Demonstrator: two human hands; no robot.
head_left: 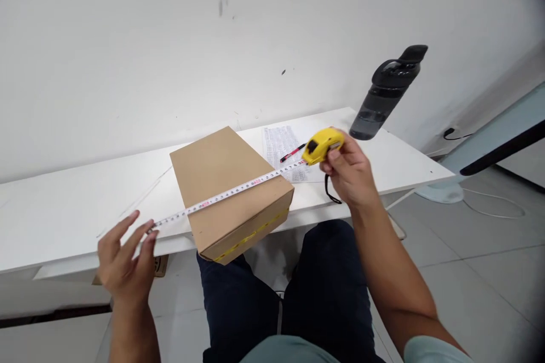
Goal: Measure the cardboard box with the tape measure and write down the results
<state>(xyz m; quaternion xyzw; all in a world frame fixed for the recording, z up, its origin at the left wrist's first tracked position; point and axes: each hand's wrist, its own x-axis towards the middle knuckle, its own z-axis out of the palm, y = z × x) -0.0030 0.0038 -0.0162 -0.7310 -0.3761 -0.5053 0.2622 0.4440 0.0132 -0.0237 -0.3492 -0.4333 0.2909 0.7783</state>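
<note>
My right hand (349,170) grips the yellow case of a tape measure (323,146), whose black wrist strap hangs below. The white blade runs leftward over the top of a brown cardboard box (225,167) and past both its sides. At the blade's far end, my left hand (128,252) pinches the tip between thumb and finger, with the other fingers raised. The box sits at an angle on a white table (93,198), one corner jutting over the front edge. Yellow tape runs along the box's near side.
Behind the case lie a printed sheet (279,139) and a red and black pen (293,152). A dark water bottle (383,96) stands toward the table's right end. The wall (170,39) rises directly behind the table. A power cable (457,135) is at the right.
</note>
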